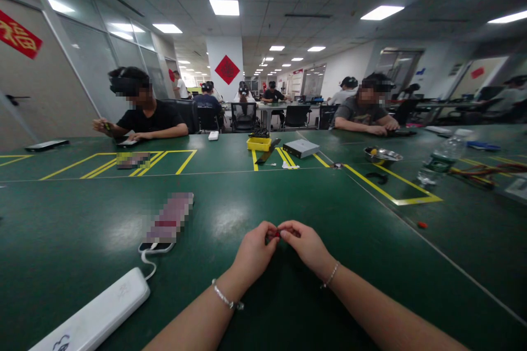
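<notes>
Both hands meet over the green table (222, 290), fingertips nearly together. Between them is a small red object (277, 234), mostly covered by the fingers, so its kind does not show. My left hand (256, 248) pinches it from the left with thumb and forefinger. From the other side, my right hand (303, 244) is closed on it too, thumb and fingertips together. Off to the right lies a small orange-red piece (422, 225), apart from both hands.
At left, a phone (171, 219) is cabled to a white power bank (96, 310). Farther back stand a yellow tray (258, 144), a grey box (301, 148), a metal bowl (382, 157) and a plastic bottle (442, 159). Two people sit across the table.
</notes>
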`<state>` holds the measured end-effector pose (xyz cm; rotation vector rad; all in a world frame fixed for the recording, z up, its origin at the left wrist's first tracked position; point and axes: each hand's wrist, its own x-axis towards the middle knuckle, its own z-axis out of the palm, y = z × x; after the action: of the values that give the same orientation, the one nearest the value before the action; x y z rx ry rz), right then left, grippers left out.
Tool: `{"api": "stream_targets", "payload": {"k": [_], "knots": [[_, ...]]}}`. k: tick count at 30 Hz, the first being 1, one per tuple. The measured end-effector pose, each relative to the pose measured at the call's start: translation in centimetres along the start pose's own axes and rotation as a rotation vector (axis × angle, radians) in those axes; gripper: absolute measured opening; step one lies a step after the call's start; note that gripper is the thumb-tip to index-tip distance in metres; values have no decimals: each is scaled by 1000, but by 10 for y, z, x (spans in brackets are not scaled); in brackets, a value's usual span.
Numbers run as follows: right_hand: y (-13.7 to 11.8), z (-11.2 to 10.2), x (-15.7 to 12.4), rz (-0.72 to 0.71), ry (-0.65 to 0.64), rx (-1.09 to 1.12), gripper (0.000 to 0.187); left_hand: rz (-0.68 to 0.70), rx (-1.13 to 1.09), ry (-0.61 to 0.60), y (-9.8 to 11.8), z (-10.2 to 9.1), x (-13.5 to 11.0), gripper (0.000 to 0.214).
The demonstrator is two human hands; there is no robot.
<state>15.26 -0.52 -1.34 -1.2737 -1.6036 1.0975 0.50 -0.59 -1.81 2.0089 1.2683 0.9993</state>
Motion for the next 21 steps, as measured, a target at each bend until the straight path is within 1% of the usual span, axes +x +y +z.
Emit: {"api": "stream_targets", "payload": {"k": [4, 6, 8, 10, 12, 13, 15, 16, 18, 20, 21], "knots": [[-2, -4, -2, 14, -43, -11, 22, -7, 9, 8, -2, 2, 1, 10], [-5, -4, -3, -3, -71, -65, 24, -16, 1, 8, -2, 2, 1, 9], [-7, -10, -1, -58, -68, -215, 27, -32, -29, 9, -3, 0, 2, 9], [-5, -29, 5, -146, 3, -493, 29, -64, -66, 14, -4, -2, 3, 9], [4, -62, 10, -185, 159, -824, 31, -104, -96, 34, -7, -3, 5, 9], [11, -83, 11, -156, 264, -974, 33, -122, -110, 51, -8, -4, 6, 9], [29, -130, 8, 1, 500, -1177, 37, -149, -140, 90, -11, -4, 8, 8], [39, -153, 5, 110, 599, -1213, 39, -158, -157, 103, -11, -5, 8, 9], [59, -198, -6, 349, 731, -1166, 44, -170, -191, 115, -12, -5, 9, 11], [77, -232, -18, 534, 796, -1039, 44, -174, -211, 108, -11, -6, 9, 14], [85, -245, -22, 577, 815, -986, 40, -173, -212, 99, -10, -7, 8, 16]]}}
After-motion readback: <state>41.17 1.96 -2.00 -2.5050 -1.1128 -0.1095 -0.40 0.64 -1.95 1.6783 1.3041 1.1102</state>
